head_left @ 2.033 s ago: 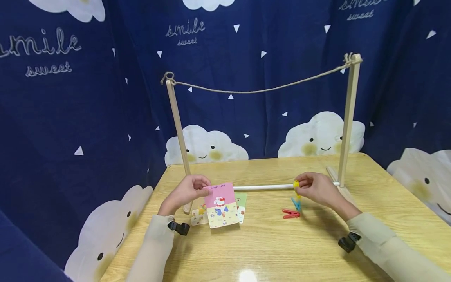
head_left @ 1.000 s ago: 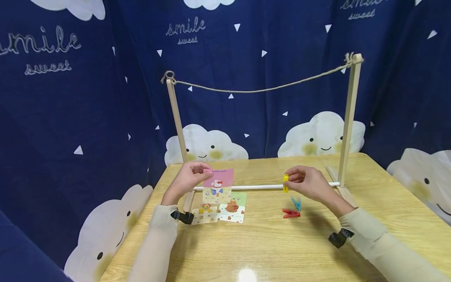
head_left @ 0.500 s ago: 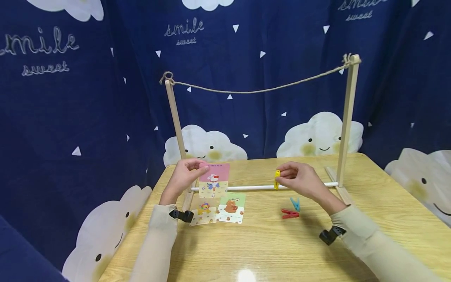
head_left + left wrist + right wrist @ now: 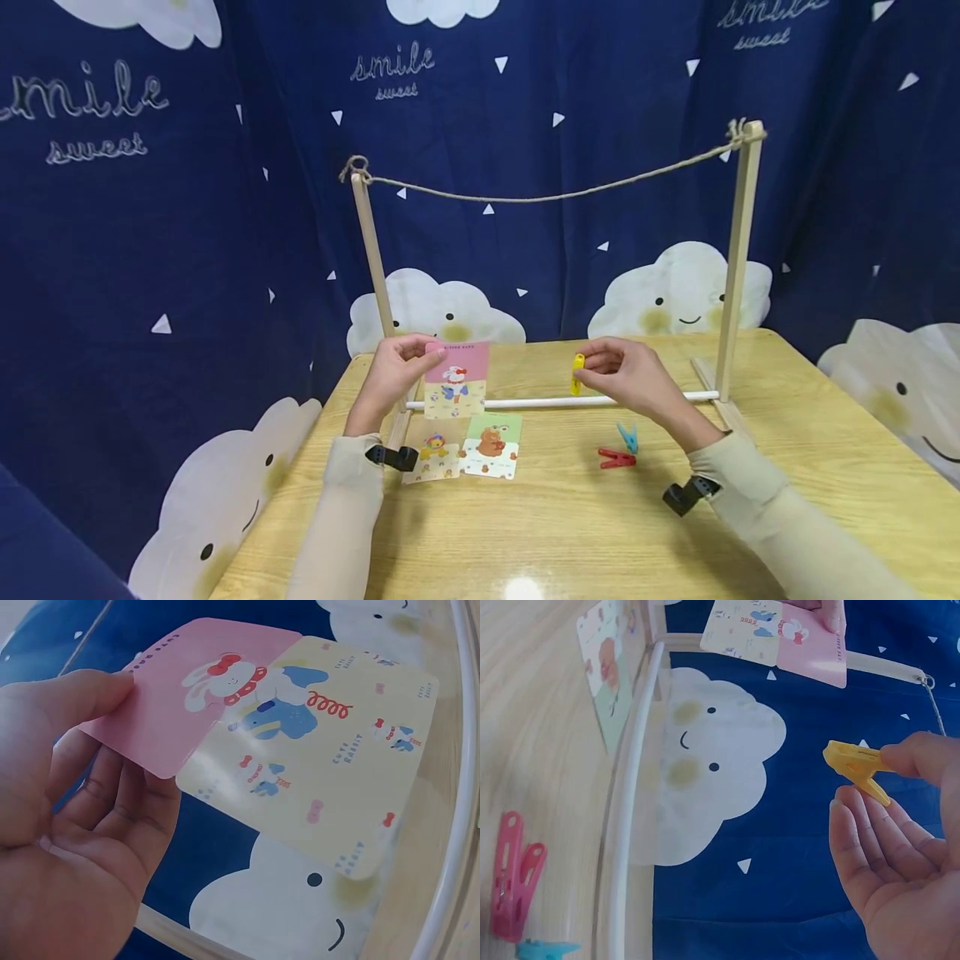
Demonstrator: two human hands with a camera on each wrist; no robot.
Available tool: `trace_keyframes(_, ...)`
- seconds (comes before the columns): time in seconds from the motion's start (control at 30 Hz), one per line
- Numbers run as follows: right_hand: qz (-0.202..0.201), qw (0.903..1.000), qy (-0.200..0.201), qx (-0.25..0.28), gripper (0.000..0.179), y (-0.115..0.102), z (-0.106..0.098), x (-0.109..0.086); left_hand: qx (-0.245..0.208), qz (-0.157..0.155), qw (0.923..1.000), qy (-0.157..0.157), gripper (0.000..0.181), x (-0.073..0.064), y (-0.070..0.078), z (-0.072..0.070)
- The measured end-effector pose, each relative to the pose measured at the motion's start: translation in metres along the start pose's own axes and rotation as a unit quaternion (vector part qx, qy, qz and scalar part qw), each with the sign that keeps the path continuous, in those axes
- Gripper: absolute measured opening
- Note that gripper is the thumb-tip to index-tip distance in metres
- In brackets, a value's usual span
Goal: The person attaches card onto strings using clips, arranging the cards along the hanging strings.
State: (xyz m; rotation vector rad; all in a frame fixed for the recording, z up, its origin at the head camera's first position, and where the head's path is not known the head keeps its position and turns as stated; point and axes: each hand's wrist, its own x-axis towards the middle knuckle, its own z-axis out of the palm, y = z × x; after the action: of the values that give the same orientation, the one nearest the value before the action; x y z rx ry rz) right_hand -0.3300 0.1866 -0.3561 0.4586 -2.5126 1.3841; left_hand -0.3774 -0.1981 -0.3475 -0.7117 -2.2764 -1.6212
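My left hand point(image 4: 390, 375) pinches the top left corner of a pink and yellow card point(image 4: 456, 400) with a rabbit on it, thumb in front and fingers behind. The card hangs upright over the table, below the twine point(image 4: 525, 200). In my right hand point(image 4: 630, 375) a yellow clothespin point(image 4: 577, 374) is held between thumb and fingers. The right wrist view shows the yellow clothespin point(image 4: 855, 765) with its nose pointing away from the palm. Beneath the held card lie a bear card point(image 4: 491, 446) and a lion card point(image 4: 433, 457).
A red clothespin point(image 4: 617, 458) and a blue clothespin point(image 4: 628, 437) lie on the table point(image 4: 570, 525) below my right hand. Two wooden posts carry the twine, the right post point(image 4: 738, 267) and the left post point(image 4: 372, 258). A white rod point(image 4: 555, 402) joins their feet.
Both hands have risen from the table. The rabbit card has lifted off above the other cards, and the yellow clothespin has moved up and left, closer to it.
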Motion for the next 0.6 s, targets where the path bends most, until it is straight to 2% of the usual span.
trace_keyframes(0.17,-0.01,0.9999,0.008,0.001,0.036,-0.004,0.0,0.005,-0.014,-0.003,0.9999,0.008,0.022,0.002,0.004,0.003)
trace_keyframes(0.33,-0.017,0.9998,0.007,0.004,0.035,-0.011,0.0,0.007,-0.024,0.008,0.9995,0.017,0.021,0.005,0.007,0.004)
trace_keyframes(0.6,-0.031,0.9993,0.01,0.02,0.032,-0.017,-0.001,0.012,-0.014,0.006,0.9995,0.027,0.022,0.008,0.008,0.007)
